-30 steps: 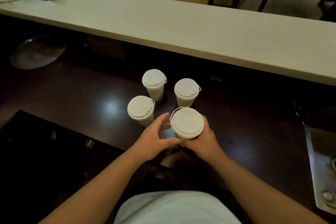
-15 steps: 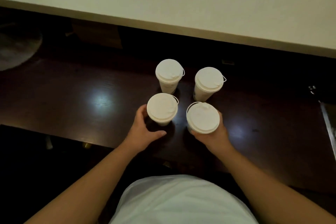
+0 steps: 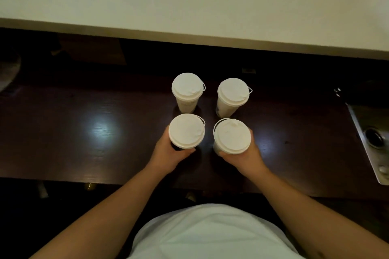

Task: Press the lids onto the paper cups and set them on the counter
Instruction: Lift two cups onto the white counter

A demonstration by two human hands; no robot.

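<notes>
Dim room, glossy dark wooden worktop (image 3: 84,132) below a pale raised ledge (image 3: 189,10) with ceiling-light reflections

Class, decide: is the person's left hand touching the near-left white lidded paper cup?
Touching. The head view shows the left hand wrapped around the near-left white lidded paper cup, thumb curled against its side.

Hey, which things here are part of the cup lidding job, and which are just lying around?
Job:
near left cup, in left hand
near right cup, in right hand
far left cup
far right cup
white counter

Lying about:
metal tray
</notes>
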